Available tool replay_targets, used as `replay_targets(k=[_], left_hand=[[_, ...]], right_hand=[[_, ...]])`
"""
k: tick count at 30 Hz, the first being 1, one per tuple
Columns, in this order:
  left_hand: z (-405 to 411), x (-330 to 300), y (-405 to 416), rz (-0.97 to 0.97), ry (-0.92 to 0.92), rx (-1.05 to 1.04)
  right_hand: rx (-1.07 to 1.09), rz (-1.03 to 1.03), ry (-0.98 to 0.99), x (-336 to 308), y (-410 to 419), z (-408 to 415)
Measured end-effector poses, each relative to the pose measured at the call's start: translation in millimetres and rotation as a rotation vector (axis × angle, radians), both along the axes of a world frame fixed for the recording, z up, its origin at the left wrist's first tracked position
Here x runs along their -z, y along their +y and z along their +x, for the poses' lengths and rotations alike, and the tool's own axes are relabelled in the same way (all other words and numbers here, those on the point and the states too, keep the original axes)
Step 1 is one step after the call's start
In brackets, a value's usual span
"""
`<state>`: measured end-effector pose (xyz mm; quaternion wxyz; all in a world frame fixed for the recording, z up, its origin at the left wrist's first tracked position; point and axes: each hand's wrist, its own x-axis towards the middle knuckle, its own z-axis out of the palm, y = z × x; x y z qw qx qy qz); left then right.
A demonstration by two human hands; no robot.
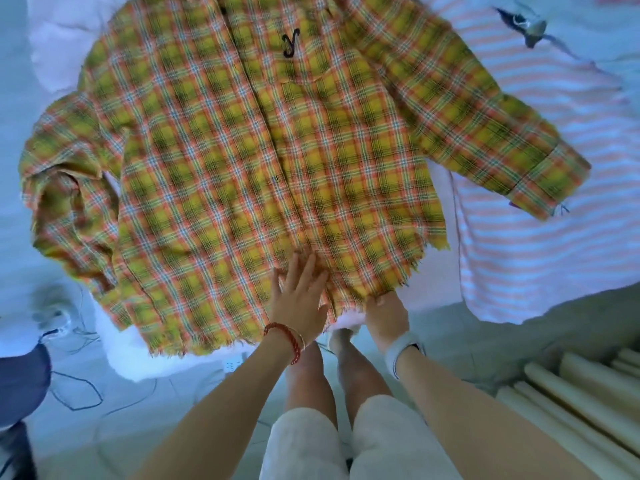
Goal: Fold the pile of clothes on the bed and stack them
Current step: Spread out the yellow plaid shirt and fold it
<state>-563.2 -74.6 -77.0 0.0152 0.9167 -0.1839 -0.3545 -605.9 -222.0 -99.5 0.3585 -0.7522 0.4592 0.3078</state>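
The shirt [242,150] lies flat on the bed [52,64], collar far, hem nearest both hands: left hand [299,299] presses flat, right hand [384,313] pinches the hem.

Plaid shirt [263,161]: matt woven cloth, its hem frayed to a rough fringe. Striped garment [540,209]: soft matt knit cloth. Bracelet [287,339]: glossy red beads. Wristband [403,351]: smooth, pale material of plastic appearance.
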Motion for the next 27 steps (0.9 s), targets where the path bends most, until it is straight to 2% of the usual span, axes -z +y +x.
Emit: replay_targets(k=[4, 7, 10, 13, 16, 19, 21, 24, 26, 27], left_hand=[[-16, 2, -10, 0.054, 0.023, 0.013], [-17, 4, -14, 0.084, -0.079, 0.133], [-11, 14, -12, 0.056, -0.183, 0.183], [1, 16, -15, 0.031, -0.195, 0.165], [-1, 11, -19, 0.016, -0.025, 0.198], [1, 1, -15, -0.067, 0.073, 0.082], [11, -8, -15, -0.176, 0.107, -0.047], [41, -23, -20, -0.251, 0.028, -0.175], [72, -35, -31, -0.273, -0.005, -0.229], [88, -41, -37, -0.271, -0.012, -0.240]], right_hand=[[-0.167, -0.071, -0.026, -9, -14, -4], [-0.453, -0.321, -0.272, -12, -13, -1], [-0.857, -0.357, -0.483, -4, -15, 0], [-1.222, -0.259, -0.433, 9, -27, 0], [-1.352, -0.103, -0.235, 3, -35, 0], [-1.359, 0.005, -0.131, -18, -40, 13], [-1.275, -0.016, -0.178, -33, -45, 28], [-1.019, -0.136, -0.474, -51, -61, 59], [-0.873, -0.297, -0.691, -68, -80, 87], [-0.825, -0.380, -0.722, -78, -92, 104]])
